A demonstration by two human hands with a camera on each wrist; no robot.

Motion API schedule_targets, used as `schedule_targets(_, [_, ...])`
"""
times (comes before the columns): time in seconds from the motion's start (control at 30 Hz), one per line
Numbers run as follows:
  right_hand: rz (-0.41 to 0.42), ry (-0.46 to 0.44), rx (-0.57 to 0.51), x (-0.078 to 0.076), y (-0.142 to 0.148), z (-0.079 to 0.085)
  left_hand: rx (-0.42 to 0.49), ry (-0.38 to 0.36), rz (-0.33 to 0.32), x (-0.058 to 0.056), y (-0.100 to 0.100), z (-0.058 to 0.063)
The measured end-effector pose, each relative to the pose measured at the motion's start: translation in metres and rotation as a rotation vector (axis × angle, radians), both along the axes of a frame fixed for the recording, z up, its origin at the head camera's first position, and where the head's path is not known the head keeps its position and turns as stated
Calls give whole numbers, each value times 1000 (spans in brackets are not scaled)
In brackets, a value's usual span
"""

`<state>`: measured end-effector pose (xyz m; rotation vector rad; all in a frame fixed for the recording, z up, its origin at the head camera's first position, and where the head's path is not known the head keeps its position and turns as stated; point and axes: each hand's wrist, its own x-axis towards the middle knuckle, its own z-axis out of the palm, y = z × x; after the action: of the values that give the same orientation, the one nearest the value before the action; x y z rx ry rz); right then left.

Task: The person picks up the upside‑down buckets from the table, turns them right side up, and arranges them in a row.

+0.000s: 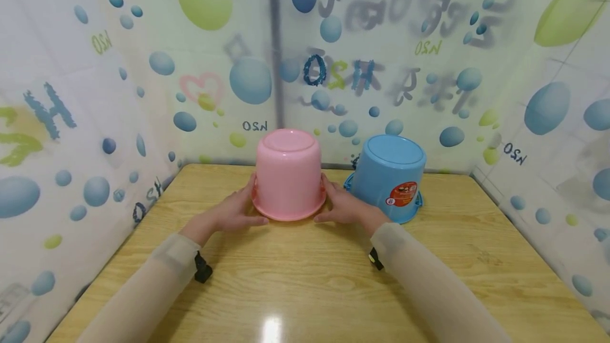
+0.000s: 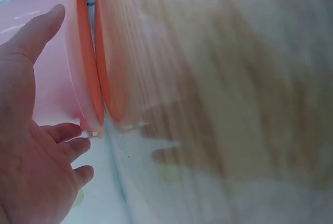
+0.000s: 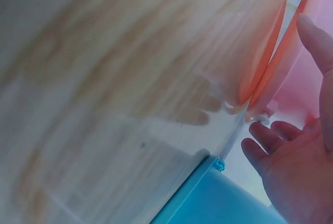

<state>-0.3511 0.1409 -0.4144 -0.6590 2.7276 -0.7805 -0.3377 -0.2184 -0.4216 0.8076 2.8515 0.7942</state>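
A pink bucket [image 1: 288, 179] stands upside down on the wooden table, its base up and its wide rim close over the tabletop. My left hand [image 1: 236, 209] holds it at the left side, with the thumb in front of the wall and the fingers reaching round by the rim. On the other side my right hand [image 1: 342, 204] holds it the same way. Both wrist views show fingertips right at the rim, and the rim mirrored in the shiny table. Just right of my right hand is a blue bucket [image 1: 388, 173], also upside down, bearing a red label [image 1: 403, 193].
The wooden table [image 1: 295, 274] has a glossy top with a bright glare spot near the front. Patterned curtains [image 1: 229, 41] with blue and green dots close in the back and both sides. Dark camera mounts [image 1: 202, 269] hang at both wrists.
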Motion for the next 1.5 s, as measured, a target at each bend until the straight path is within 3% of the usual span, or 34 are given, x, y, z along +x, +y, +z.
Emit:
schedule_targets(0.47, [21,108,-26,3,0,2,14,35,29,2,-8,0])
schedule_targets(0.8, [-5,83,-97,7,3,5,50,72,47,5,-14,2])
schedule_targets(1.1, [45,57,-221,5,4,4,168,-8,9,6,-19,8])
schedule_targets(1.27, [38,28,-255,8,5,5,213,-71,30,8,-23,9])
schedule_targets(1.5, [14,21,-323,15,5,11,238,-51,66,14,-20,21])
